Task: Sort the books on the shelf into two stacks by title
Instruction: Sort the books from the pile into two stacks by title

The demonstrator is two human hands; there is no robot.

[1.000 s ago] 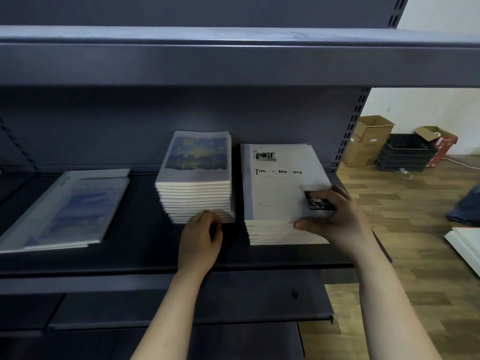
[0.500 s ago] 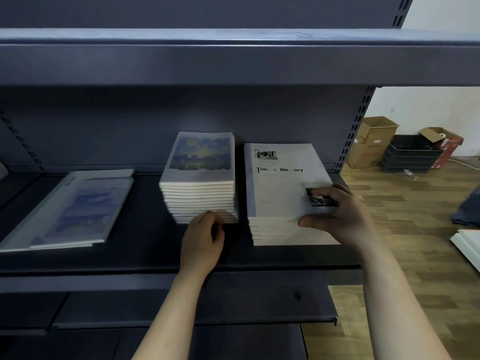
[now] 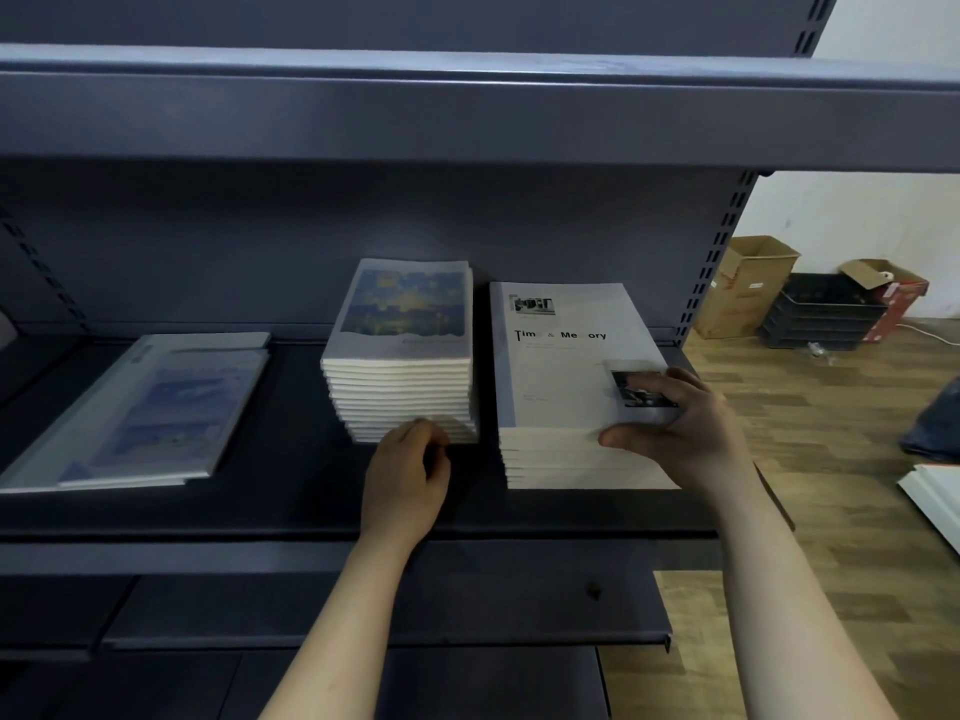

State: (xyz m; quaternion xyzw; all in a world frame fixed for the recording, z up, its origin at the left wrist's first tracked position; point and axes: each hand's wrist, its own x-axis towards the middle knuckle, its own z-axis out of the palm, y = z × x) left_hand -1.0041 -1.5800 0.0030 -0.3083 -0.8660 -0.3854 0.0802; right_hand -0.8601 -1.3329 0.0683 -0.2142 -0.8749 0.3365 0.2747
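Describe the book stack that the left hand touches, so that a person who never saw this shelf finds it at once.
On the dark grey shelf, two stacks stand side by side near the right end. It is the left stack, the narrower one. Its top cover shows a blue and yellow painting; the right stack is white on top.

Barely anything moved over that second. The right hand and the near edge of the top cover it gripped rose slightly. The front face of the Time & Memory stack looked a little taller.
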